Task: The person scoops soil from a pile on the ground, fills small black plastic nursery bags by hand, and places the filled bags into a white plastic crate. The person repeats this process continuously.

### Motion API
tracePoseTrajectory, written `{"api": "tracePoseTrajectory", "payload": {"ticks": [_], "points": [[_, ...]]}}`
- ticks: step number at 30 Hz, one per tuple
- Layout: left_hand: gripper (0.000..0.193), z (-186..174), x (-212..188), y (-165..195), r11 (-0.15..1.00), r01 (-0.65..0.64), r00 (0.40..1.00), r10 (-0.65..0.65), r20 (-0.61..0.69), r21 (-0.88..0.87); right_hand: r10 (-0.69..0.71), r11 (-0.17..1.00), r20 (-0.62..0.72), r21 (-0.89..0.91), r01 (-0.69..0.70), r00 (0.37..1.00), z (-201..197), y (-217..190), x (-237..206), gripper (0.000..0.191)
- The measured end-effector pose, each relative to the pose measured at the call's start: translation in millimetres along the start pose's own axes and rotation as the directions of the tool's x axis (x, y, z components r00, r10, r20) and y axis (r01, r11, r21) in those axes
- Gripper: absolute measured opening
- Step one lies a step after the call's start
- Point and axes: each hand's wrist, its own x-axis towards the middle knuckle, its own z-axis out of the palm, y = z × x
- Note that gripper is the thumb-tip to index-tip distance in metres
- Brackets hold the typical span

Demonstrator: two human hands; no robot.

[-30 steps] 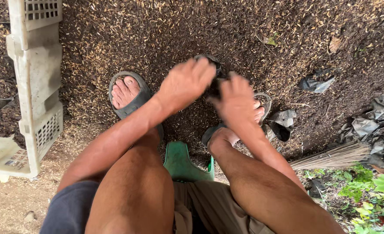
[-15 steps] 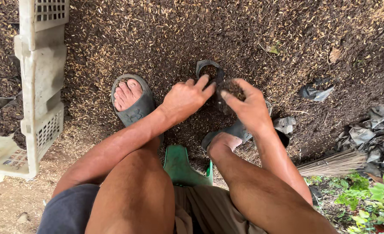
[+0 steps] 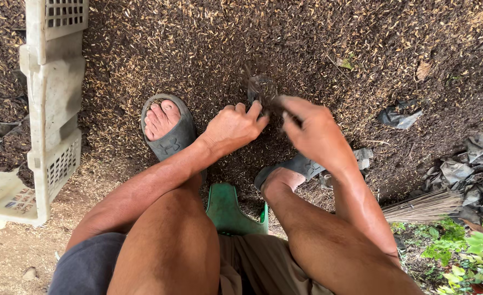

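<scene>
My left hand (image 3: 233, 127) and my right hand (image 3: 312, 130) meet over a bed of dark soil mixed with pale husks (image 3: 209, 49). Between their fingertips is a small black plastic nursery bag (image 3: 262, 87), dusty and part filled with the mix. Both hands pinch its rim, the left from the left side, the right from the right. I sit low on a green stool (image 3: 228, 210), knees spread. My left foot in a grey sandal (image 3: 168, 128) rests just left of the hands. The right sandal (image 3: 293, 166) is under my right wrist.
A white slatted plastic crate (image 3: 50, 98) lies on its side at the left. Flattened black bags (image 3: 470, 164) are heaped at the right, another black bag scrap (image 3: 397, 117) nearer. A straw broom (image 3: 424, 205) and green weeds (image 3: 470, 251) are at the lower right.
My hands have parted and lowered a little, and the black bag now shows between the fingertips instead of being covered by both hands.
</scene>
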Motion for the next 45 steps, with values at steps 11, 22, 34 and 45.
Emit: {"api": "tracePoseTrajectory", "payload": {"ticks": [11, 22, 34, 45], "points": [[0.023, -7, -3, -5, 0.998, 0.047, 0.999, -0.046, -0.027, 0.042, -0.455, 0.889, -0.271, -0.191, 0.416, 0.848, 31, 38, 22, 0.024], [0.044, -20, 19, -7, 0.991, 0.128, 0.991, -0.126, -0.049, 0.035, -0.292, 0.771, -0.201, -0.628, 0.106, 0.935, 66, 50, 17, 0.072], [0.032, -23, 26, -20, 0.594, 0.611, 0.770, -0.599, 0.219, -0.523, -0.213, 0.974, -0.231, 0.024, 0.225, 0.949, 34, 36, -9, 0.054], [0.035, -14, 18, -17, 0.641, 0.577, 0.786, -0.605, 0.129, -0.507, -0.491, 0.850, -0.162, -0.306, 0.429, 0.856, 52, 26, 11, 0.041]]}}
